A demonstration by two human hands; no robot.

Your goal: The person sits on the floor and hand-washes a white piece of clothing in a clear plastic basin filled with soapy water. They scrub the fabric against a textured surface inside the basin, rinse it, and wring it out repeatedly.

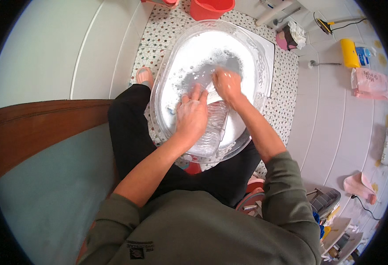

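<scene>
A large clear plastic tub (265,71) holds sudsy water with white foam and a darker gap in the middle. Against its near side leans a clear, ridged plastic washboard (218,114). My right hand (227,85) is closed in a wet fist over the water, gripping a white cloth (214,96) that reaches onto the top of the washboard. Palm down, my left hand (192,114) lies over the washboard's left side, its fingers slightly spread and near the cloth. What is beneath the left palm is hidden.
Beyond the tub stands a red bucket (212,8). A pink bin (284,39) with a bag is by the right wall. A white tray or panel (263,46) lies under the tub's right side. My slippered foot (144,76) is left of the tub, on speckled floor tiles (164,29).
</scene>
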